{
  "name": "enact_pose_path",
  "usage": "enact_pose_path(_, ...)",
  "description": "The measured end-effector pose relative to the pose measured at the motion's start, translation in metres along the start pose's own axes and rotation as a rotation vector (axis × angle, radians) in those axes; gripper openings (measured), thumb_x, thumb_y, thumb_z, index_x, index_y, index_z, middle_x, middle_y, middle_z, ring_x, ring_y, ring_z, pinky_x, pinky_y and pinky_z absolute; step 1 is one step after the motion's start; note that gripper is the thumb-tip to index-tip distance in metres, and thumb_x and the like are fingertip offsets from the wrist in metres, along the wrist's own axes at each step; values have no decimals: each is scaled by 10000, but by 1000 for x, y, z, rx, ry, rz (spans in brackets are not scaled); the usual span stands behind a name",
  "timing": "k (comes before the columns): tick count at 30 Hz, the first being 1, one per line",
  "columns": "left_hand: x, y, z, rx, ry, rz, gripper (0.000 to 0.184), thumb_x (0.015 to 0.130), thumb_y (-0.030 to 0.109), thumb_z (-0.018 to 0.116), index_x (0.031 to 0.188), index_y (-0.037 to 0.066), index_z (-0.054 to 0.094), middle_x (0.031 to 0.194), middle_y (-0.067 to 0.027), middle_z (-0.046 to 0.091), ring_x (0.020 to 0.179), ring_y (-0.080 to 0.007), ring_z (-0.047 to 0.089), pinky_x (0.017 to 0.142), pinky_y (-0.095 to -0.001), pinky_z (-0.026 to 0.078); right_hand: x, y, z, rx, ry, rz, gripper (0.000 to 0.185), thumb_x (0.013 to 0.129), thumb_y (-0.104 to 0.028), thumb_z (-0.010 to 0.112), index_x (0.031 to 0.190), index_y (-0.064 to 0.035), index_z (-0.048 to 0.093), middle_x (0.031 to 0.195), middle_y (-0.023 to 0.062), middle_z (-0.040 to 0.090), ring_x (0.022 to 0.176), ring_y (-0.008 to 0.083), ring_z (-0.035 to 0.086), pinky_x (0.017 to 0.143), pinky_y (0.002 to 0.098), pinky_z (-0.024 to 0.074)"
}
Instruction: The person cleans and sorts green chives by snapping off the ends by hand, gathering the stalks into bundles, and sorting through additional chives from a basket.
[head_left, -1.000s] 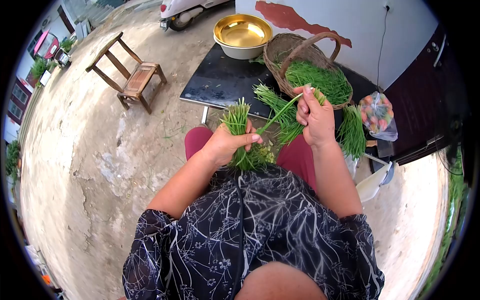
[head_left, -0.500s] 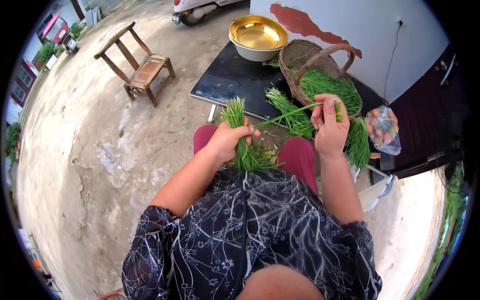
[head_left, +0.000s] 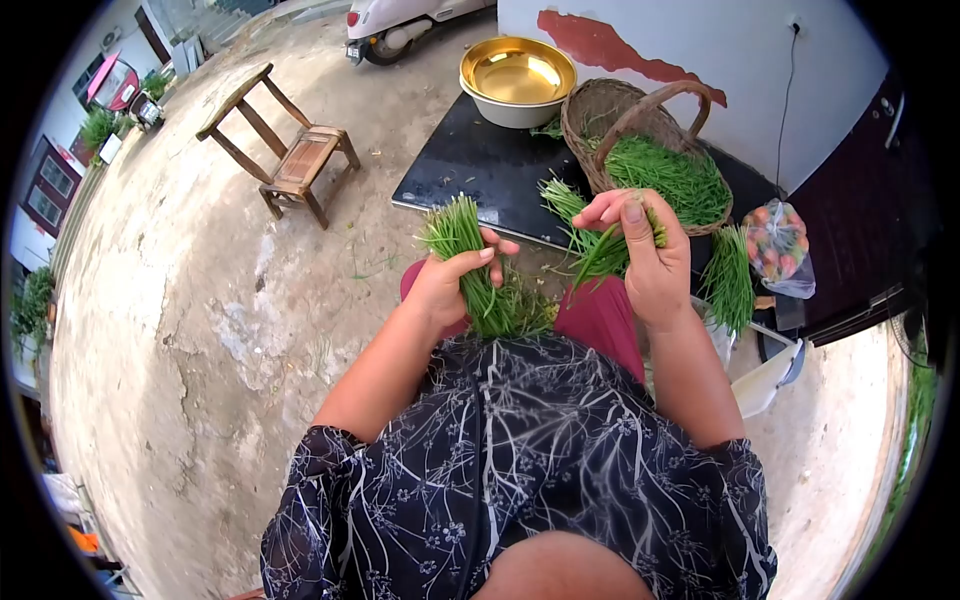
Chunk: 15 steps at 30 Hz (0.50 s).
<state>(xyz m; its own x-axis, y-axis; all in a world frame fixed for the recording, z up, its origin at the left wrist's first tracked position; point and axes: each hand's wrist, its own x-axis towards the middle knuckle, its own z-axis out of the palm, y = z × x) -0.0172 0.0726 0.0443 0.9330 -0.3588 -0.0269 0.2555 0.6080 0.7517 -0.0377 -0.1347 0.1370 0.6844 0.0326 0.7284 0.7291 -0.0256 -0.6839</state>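
Observation:
My left hand (head_left: 450,281) is wrapped round an upright bunch of green chives (head_left: 456,228), pale cut ends up and leaves hanging towards my lap. To its right, my right hand (head_left: 655,272) is raised with curled fingers, closed on a few yellowish-green chive scraps (head_left: 656,226). Partly behind the right fingers, another bunch of chives (head_left: 565,201) lies over the table edge. More chives (head_left: 728,285) hang beside my right forearm. Loose trimmings (head_left: 532,308) lie around my lap.
On the black table (head_left: 455,155) stand a gold basin (head_left: 515,75) in a white tub and a wicker basket (head_left: 600,135) of chives. A clear bag of reddish round items (head_left: 775,245) sits right of them. A wooden chair (head_left: 300,165) and a scooter (head_left: 410,25) stand beyond.
The single stalk stretched between my hands no longer shows there. My right hand has turned and its fingers have curled in. My left hand has shifted slightly left with its bunch tilted.

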Motion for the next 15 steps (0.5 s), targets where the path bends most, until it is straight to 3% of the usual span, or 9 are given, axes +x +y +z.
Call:
enact_pose_path(2, -1, -1, 0, 0, -70, -6, 275, 761, 57, 564, 1030, 40, 506, 986, -157, 585, 636, -164, 524, 592, -289, 443, -1, 4, -3, 446, -113, 632, 254, 923, -202, 454, 791, -1, 533, 730, 37, 532, 635, 100, 521, 615, 227, 438)
enact_pose_path(3, -1, -3, 1, -1, -140, -12, 343, 754, 71, 569, 1089, 34, 501, 1009, -161, 577, 639, -167, 523, 595, -290, 441, -3, 8, -3, 440, -119, 726, 232, 906, -211, 499, 800, -9, 541, 699, 4, 511, 574, 53, 472, 554, 195, 400)
enact_pose_path(4, -1, -4, 5, -2, -177, -24, 432, 733, 96, 590, 1142, 19, 477, 1017, -166, 565, 643, -164, 521, 590, -281, 437, -6, 14, -1, 326, -142, 724, 202, 890, -199, 526, 817, -12, 551, 675, -13, 501, 565, 38, 449, 533, 196, 382)
enact_pose_path(7, -2, -7, 15, 27, -254, -76, 461, 718, 116, 609, 1146, 14, 472, 979, -157, 567, 648, -159, 522, 586, -280, 436, -12, 20, 7, 12, -295, 718, 139, 838, -145, 597, 871, -12, 573, 634, -43, 503, 572, 11, 407, 515, 182, 345)
enact_pose_path(11, 1, -13, 29, 80, -374, -85, 529, 732, 118, 603, 1224, 29, 431, 880, -107, 564, 624, -138, 520, 569, -246, 429, -24, 29, 11, 268, -234, 821, 199, 815, -90, 607, 941, 58, 568, 654, 15, 556, 567, 57, 502, 530, 203, 397)
enact_pose_path(15, 5, -18, 36, 68, -380, -172, 429, 733, 95, 612, 1136, 35, 477, 826, -89, 559, 607, -139, 526, 543, -243, 424, -28, 26, 1, 335, -218, 855, 162, 827, -71, 585, 927, 57, 575, 666, 44, 582, 586, 101, 541, 589, 240, 441)
